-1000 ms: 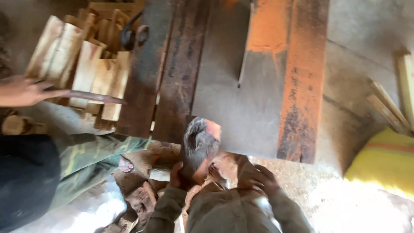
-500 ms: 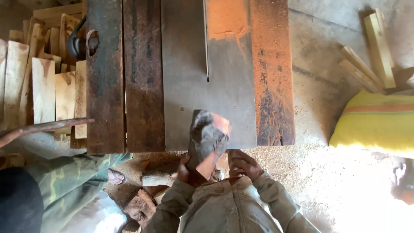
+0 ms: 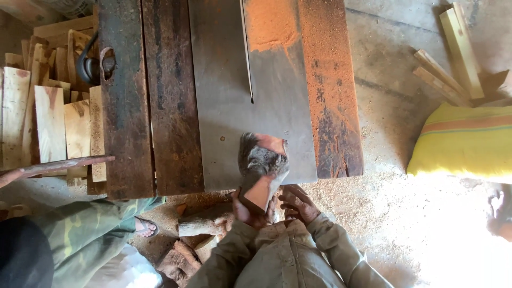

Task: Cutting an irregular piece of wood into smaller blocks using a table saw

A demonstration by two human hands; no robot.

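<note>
The left hand [image 3: 249, 209] has its fingers curled round the near end of a rough chunk of wood [image 3: 261, 168], gripping it from below, while the right hand [image 3: 298, 202] rests just beside it with fingers loosely bent and holding nothing. The chunk, grey bark on top and reddish at its cut faces, lies tilted on the near edge of the grey metal saw table [image 3: 224, 106], in line with the saw blade slot [image 3: 246, 53] farther off. Orange sawdust [image 3: 272, 21] coats the table's far right part; pale wooden planks [image 3: 50, 122] lie at the left, a yellow sack [image 3: 458, 141] at the right.
</note>
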